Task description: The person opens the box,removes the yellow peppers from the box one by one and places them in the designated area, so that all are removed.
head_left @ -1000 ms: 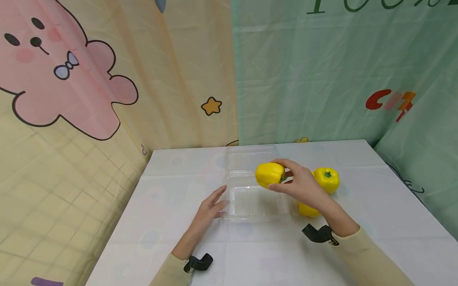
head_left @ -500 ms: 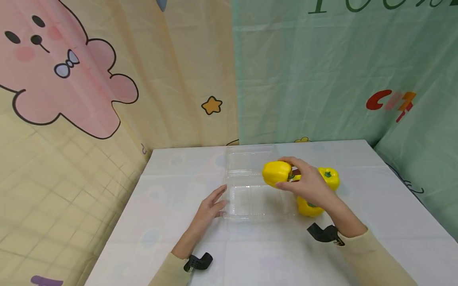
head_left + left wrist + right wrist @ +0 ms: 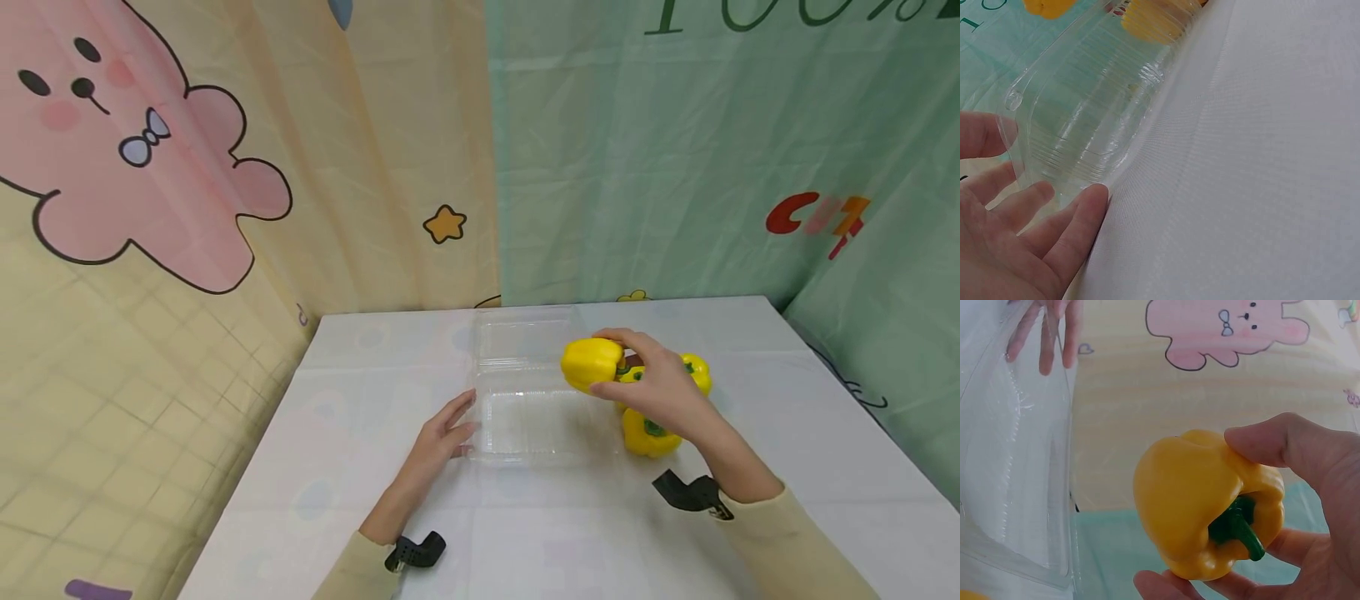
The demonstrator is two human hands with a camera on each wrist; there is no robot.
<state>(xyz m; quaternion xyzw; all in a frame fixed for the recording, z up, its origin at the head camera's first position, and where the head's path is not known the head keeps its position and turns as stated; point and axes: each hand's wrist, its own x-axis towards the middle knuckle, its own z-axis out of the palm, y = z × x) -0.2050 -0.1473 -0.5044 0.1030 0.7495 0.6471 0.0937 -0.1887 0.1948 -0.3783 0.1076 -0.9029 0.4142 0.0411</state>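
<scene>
My right hand grips a yellow bell pepper above the right side of a clear plastic clamshell box. In the right wrist view, thumb and fingers are around the pepper, its green stem toward the palm. The box lies opened, its lid toward the back. At the left edge of the box, my left hand touches the clear wall with loosely extended fingers; the left wrist view shows these fingers against the plastic. More yellow bell peppers lie right of the box, partly hidden by my right hand.
A white cloth covers the table. Printed curtains hang along its back and sides. Another yellow pepper sits behind my right forearm. A black camera mount is strapped at each wrist.
My right hand has moved to the right with the held pepper, from over the middle of the box toward its right side. The left hand and box have stayed put.
</scene>
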